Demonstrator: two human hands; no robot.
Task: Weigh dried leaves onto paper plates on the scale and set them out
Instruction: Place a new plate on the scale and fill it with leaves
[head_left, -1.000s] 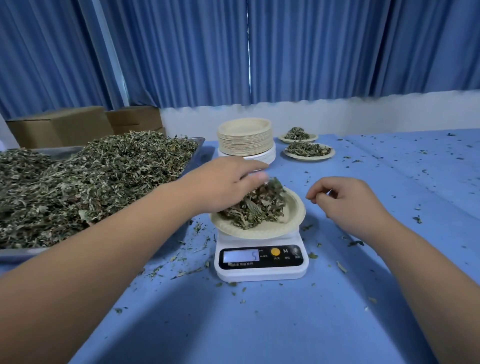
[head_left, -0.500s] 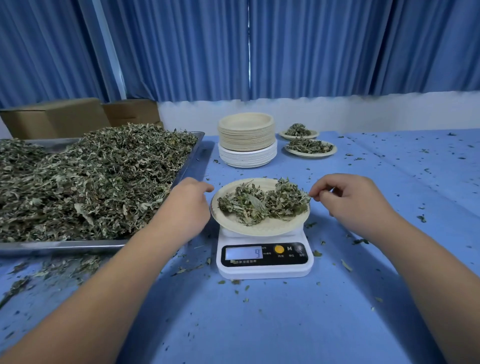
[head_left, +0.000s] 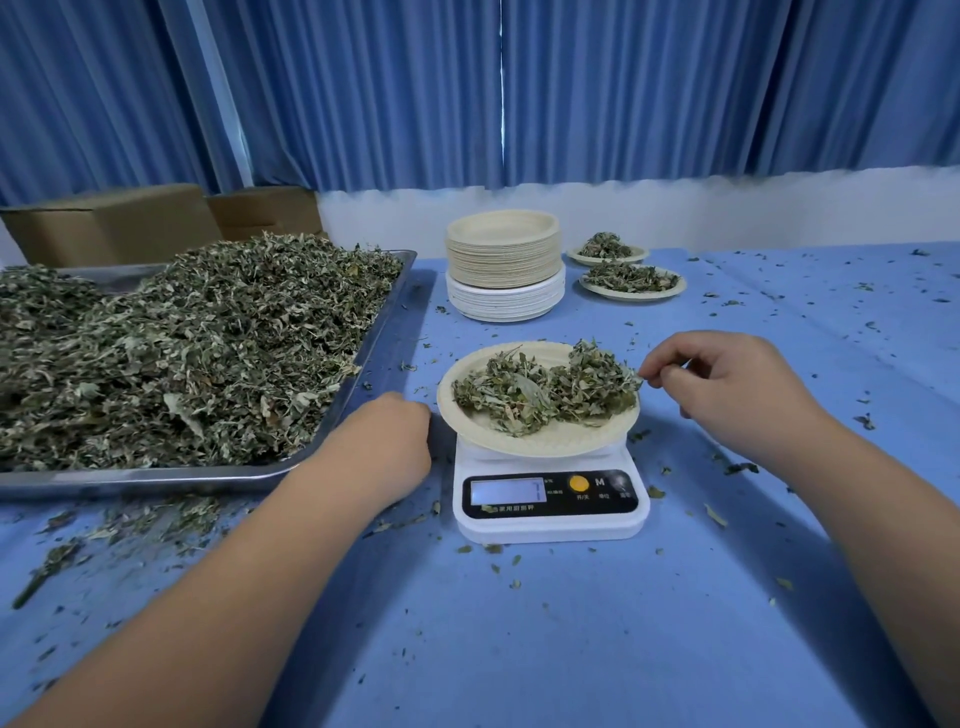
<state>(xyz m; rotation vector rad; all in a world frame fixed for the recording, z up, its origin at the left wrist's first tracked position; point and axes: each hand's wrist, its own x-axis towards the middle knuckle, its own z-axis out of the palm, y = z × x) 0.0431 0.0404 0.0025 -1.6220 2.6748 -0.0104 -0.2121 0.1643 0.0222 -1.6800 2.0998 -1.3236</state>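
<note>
Digital scale (head_left: 550, 512): stands on the blue tablecloth (head_left: 519, 649), display lit, digits too blurred to read.

Paper plate (head_left: 545, 441): lies on top of the scale, overhangs it left and right.

Portion of leaves (head_left: 540, 395): covers the plate's middle and right part above the scale, reaches the rim on the right.

Right hand (head_left: 727, 389): hovers just right of the scale at plate height; thumb and forefinger closed in a pinch on a sprig at the portion's right edge, other fingers loosely curled.

Left hand (head_left: 384, 447): sits just left of the scale, close beside the plate's left rim; fingers curled under and hidden, so cannot tell whether anything is held or the plate touched.

Metal tray (head_left: 156, 475): farther left of the scale, heaped with loose dried leaves (head_left: 182, 353).

Stack of plates (head_left: 504, 260): behind the scale, tan ones on white ones.

Nearer filled plate (head_left: 631, 296) and farther filled plate (head_left: 607, 260): behind and right of the scale, beside the stack.

Cardboard boxes (head_left: 109, 223): behind and left of the scale, beyond the tray.

Leaf crumbs: scattered on the cloth all round the scale.
</note>
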